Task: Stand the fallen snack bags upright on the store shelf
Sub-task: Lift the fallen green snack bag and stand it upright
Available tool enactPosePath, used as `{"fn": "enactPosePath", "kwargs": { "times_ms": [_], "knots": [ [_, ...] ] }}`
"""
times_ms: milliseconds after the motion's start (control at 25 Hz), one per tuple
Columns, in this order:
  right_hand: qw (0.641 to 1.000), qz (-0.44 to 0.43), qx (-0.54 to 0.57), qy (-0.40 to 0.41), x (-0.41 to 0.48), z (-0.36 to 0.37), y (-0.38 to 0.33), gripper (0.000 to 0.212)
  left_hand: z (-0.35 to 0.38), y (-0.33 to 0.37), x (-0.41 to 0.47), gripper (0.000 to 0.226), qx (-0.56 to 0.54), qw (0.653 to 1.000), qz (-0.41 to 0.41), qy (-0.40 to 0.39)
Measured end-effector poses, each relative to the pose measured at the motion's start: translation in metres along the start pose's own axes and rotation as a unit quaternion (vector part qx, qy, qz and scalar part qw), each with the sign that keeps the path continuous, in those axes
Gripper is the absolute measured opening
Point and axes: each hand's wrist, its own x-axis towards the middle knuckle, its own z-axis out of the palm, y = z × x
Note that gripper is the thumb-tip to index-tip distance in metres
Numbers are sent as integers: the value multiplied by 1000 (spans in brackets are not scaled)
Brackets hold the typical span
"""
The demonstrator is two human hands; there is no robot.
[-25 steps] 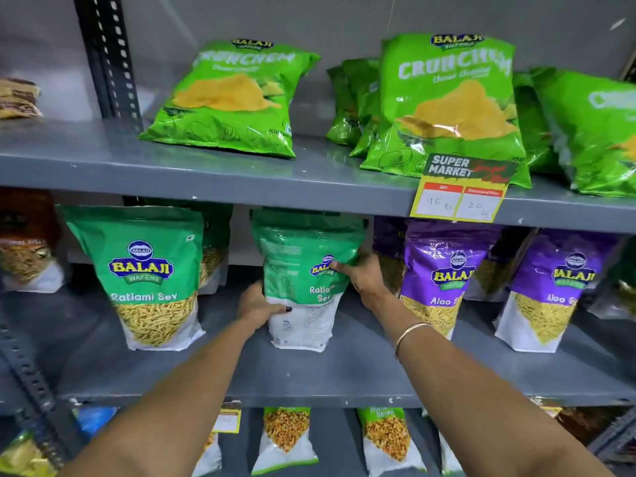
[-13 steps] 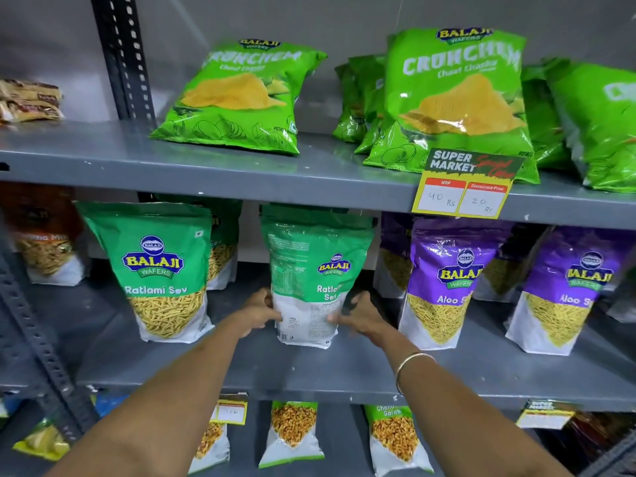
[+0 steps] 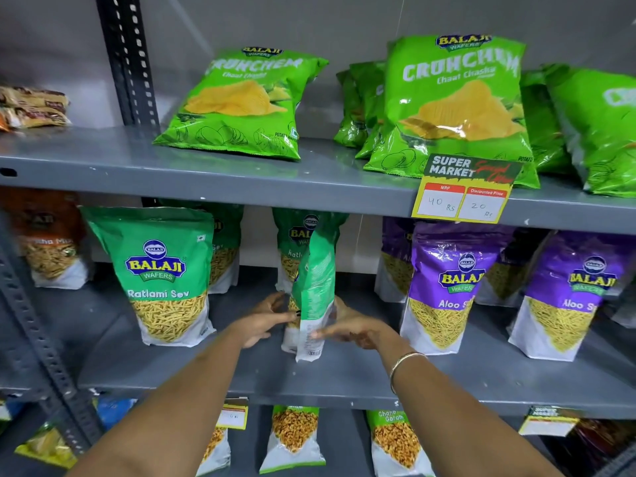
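At the lower centre of the frame, the two forearms reach up to the middle shelf (image 3: 344,376), a bangle (image 3: 402,366) on the right wrist. The left hand (image 3: 265,321) pinches the near edge of the green Ratlami Sev bag (image 3: 315,290), while the right hand (image 3: 351,327) lies against its other side, fingers loosely spread. Half a second ago the bag faced the camera nearly flat; now it is twisted edge-on, its back panel showing, its base at or just above the shelf. That suggests it is being turned to face front, so it is not yet finished. Behind it stands another green bag (image 3: 296,242). Further up, the Crunchem bag (image 3: 241,105) at upper centre leans back, perhaps needing attention next.
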Motion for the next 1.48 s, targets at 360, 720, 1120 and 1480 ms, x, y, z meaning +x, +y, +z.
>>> {"fn": "enactPosePath", "kwargs": {
  "times_ms": [360, 720, 1120, 1480],
  "knots": [
    [988, -47, 82, 120, 4, 5, -1, 83, 11, 13, -5, 61, 83, 994, 46, 49],
    [965, -48, 202, 161, 0, -22, 3, 76, 11, 13, 1, 73, 80, 991, 46, 98],
    [978, -27, 157, 132, 37, -25, 48, 110, 24, 5, 13, 52, 137, 970, 26, 200],
    [995, 101, 13, -3, -4, -39, 20, 15, 19, 11, -7, 57, 166, 976, -33, 138]
  ]
}}
